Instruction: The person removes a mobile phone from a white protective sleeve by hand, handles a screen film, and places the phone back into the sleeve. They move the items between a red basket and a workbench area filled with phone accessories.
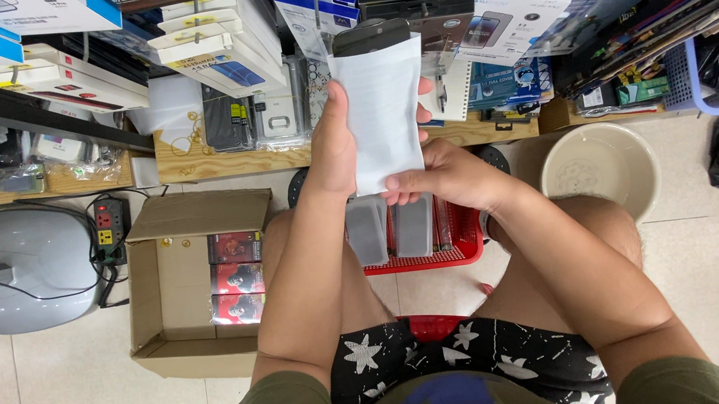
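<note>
Left hand (334, 144): fingers wrapped around the white sleeve (382, 113), gripping its left edge.
Right hand (446, 175): fingers pinching the sleeve's bottom edge.
Black phone case (369, 36): sticking out above the fingers.
Red basket (452, 250): below both hands.

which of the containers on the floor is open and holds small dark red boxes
The brown cardboard box left of the person's knees: its flaps are open and dark red packs lie inside. The red basket holds grey cases; the cream basin looks empty.
</note>
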